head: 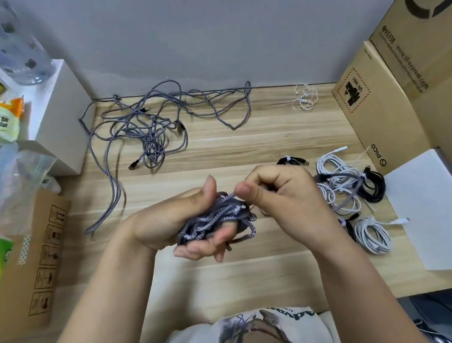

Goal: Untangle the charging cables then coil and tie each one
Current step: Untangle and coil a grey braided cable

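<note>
The left hand is gripping a coiled grey braided fabric cable above the pale wooden worktop, keeping the loops bunched, while the right hand is pinching its thin tie to bind it. Beyond is lying a loose grey braided tangle; finished smooth white and black coils are sitting right.

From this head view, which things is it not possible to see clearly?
- Head view: the tie on the grey coil, hidden by the right hand and left hand.
- Number of cables in the grey tangle: strands overlap.
- Small white item by the wall: too small to identify.
- Black coil: partly behind the right wrist.
</note>
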Demonstrator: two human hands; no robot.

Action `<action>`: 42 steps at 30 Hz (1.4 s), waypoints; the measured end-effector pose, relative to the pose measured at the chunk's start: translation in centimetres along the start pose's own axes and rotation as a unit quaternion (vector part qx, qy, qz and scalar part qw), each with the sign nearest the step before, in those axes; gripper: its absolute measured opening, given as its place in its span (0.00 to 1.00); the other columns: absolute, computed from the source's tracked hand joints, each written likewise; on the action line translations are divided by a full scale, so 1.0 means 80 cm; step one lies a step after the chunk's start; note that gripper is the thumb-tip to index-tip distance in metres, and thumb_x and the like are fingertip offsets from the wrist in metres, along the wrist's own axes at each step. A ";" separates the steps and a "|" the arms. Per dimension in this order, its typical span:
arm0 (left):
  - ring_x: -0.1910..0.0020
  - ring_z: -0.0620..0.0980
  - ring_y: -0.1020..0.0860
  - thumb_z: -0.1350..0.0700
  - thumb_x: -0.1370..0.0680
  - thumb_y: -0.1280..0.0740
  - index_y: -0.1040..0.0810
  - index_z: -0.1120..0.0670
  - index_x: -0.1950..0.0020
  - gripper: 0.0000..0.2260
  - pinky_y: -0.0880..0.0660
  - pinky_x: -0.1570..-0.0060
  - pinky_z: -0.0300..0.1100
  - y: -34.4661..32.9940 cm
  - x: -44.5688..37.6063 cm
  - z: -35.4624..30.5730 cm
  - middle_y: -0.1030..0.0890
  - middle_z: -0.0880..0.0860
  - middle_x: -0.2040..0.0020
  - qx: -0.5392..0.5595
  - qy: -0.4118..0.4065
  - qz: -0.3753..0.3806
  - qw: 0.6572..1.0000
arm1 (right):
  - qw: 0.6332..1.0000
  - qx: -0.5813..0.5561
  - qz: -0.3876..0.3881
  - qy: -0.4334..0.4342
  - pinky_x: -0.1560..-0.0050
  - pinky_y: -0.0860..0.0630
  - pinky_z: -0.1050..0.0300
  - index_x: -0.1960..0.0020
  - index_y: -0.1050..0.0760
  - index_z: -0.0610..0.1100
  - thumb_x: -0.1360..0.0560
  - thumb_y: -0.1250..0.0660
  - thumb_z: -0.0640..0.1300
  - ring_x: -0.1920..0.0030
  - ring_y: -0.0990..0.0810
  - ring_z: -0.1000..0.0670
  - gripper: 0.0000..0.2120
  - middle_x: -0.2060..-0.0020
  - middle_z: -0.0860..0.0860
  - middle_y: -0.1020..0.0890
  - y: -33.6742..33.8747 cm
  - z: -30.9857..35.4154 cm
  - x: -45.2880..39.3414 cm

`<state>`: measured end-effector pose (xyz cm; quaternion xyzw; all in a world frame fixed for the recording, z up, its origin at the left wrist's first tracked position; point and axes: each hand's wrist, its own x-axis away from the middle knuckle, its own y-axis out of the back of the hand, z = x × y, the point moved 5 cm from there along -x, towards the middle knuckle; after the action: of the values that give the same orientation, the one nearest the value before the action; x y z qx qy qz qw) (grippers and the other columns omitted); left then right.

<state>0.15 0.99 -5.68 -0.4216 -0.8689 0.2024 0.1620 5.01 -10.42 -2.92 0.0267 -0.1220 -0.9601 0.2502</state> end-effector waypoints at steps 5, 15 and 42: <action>0.79 0.46 0.33 0.38 0.21 0.44 0.25 0.55 0.56 0.21 0.31 0.59 0.35 0.000 -0.002 -0.011 0.35 0.49 0.74 0.114 -0.104 0.048 0.987 | 0.999 -0.028 0.017 -0.006 0.74 0.37 0.66 0.71 0.29 0.50 0.27 0.37 0.54 0.75 0.35 0.59 0.16 0.78 0.58 0.31 -0.001 -0.004 -0.007; 0.78 0.52 0.38 0.47 0.21 0.39 0.28 0.64 0.55 0.19 0.31 0.48 0.44 0.016 -0.011 -0.037 0.35 0.55 0.72 0.415 -0.273 -0.005 0.868 | 0.995 0.058 0.059 -0.049 0.71 0.38 0.65 0.65 0.30 0.51 0.25 0.45 0.55 0.75 0.36 0.58 0.14 0.79 0.56 0.32 -0.012 -0.031 -0.005; 0.80 0.41 0.37 0.46 0.25 0.38 0.31 0.51 0.71 0.16 0.43 0.77 0.32 0.013 -0.023 -0.001 0.34 0.46 0.79 -0.225 -0.064 -0.335 0.913 | 0.983 0.184 -0.005 -0.001 0.71 0.33 0.56 0.60 0.21 0.56 0.44 0.31 0.68 0.75 0.31 0.55 0.20 0.77 0.55 0.24 0.018 0.001 0.010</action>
<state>2.01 0.15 -6.31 -0.1173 -0.9902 -0.0383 0.0646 5.01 -11.99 -2.46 0.0724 -0.2971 -0.9223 0.2363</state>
